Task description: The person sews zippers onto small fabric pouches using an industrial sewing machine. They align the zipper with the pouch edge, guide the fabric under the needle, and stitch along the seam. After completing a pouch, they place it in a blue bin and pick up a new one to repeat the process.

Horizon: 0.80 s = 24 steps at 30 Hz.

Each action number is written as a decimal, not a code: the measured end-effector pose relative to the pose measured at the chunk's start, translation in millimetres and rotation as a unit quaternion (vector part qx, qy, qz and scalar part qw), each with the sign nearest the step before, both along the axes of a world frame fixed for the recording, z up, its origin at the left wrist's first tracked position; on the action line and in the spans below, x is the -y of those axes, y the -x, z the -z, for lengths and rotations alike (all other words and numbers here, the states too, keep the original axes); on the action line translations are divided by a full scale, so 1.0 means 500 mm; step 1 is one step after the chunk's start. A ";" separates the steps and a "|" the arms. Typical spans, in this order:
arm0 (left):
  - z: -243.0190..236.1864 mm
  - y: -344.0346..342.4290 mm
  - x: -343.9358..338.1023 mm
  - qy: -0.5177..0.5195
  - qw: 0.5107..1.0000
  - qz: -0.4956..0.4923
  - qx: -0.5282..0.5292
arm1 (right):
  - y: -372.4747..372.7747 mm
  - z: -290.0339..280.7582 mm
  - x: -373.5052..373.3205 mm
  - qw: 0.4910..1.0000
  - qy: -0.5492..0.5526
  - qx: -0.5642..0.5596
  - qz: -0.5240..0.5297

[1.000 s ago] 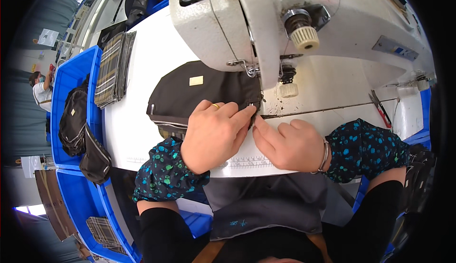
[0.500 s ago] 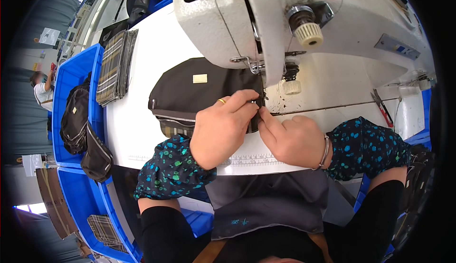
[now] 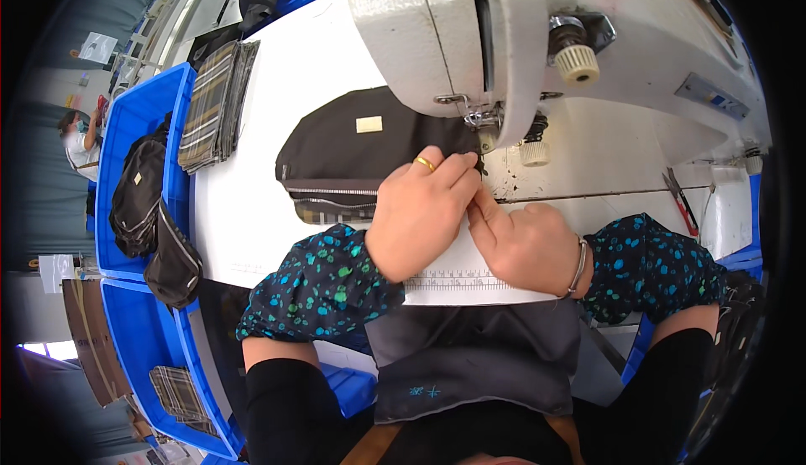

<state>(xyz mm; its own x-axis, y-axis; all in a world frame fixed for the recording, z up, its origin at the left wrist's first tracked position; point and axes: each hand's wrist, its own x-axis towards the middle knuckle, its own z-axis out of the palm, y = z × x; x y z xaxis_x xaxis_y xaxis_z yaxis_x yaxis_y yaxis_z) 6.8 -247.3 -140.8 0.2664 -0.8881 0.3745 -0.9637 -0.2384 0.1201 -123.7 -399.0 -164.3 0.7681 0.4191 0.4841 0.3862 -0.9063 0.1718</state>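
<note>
At the left, an upper bin (image 3: 175, 181) holds black pouches (image 3: 138, 192), one drooping over its near end; below it, a lower bin (image 3: 138, 331) holds plaid pieces (image 3: 180, 394). Both stand against the table (image 3: 239, 213), presumably so that stock lies within reach of the left side. On the table's far left, a plaid stack (image 3: 217, 108) sits squared up, likely for easy lifting one by one.

Right of it, the pouch (image 3: 336, 146) lies flat, label up, zip (image 3: 332, 189) toward the near side, its right end by the foot of the machine (image 3: 411, 37). The left hand (image 3: 424, 205) rests over that end, fingers bent and close together, probably to keep the fabric flat. Its thumb is hidden, so whether this grip pinches the edge cannot be told.

The right hand (image 3: 533, 242) meets it from the right, index finger and thumb pointed at the same edge, perhaps to steady it; its fingertips are covered, so its grip cannot be told either. At the far right, snips (image 3: 682, 201) lie apart from the fabric, out of its way.
</note>
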 end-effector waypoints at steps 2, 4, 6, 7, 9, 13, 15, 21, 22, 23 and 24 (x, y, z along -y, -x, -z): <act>0.014 -0.016 0.012 0.024 1.000 0.004 -0.003 | -0.008 0.004 0.005 1.000 -0.013 -0.008 0.006; 0.017 -0.026 0.024 0.033 0.999 0.004 -0.002 | -0.013 0.005 0.009 1.000 -0.021 -0.013 0.014; 0.015 -0.028 0.026 0.035 0.999 -0.006 -0.012 | -0.019 0.004 0.012 0.999 -0.022 -0.014 0.020; 0.020 -0.032 0.026 0.049 0.999 -0.007 -0.013 | -0.020 0.004 0.012 0.999 -0.030 -0.016 0.016; 0.021 -0.032 0.028 0.067 0.998 -0.010 -0.016 | -0.020 0.006 0.012 0.999 -0.044 -0.020 0.009; 0.012 -0.025 0.024 0.061 0.998 -0.021 -0.018 | -0.019 0.012 0.015 0.999 -0.045 -0.021 0.008; 0.009 -0.025 0.024 0.050 0.998 -0.022 -0.016 | -0.018 0.012 0.016 0.999 -0.045 -0.019 0.008; 0.016 -0.034 0.030 0.052 0.998 -0.019 -0.008 | -0.027 0.011 0.018 0.999 -0.031 -0.007 0.037; 0.020 -0.040 0.032 0.057 0.998 -0.021 -0.009 | -0.031 0.009 0.020 0.999 -0.036 -0.007 0.038; 0.021 -0.043 0.032 0.061 0.998 -0.023 -0.010 | -0.035 0.007 0.021 0.998 -0.042 -0.006 0.038; 0.020 -0.043 0.033 0.059 0.998 -0.024 -0.009 | -0.037 0.005 0.024 0.998 -0.047 -0.006 0.039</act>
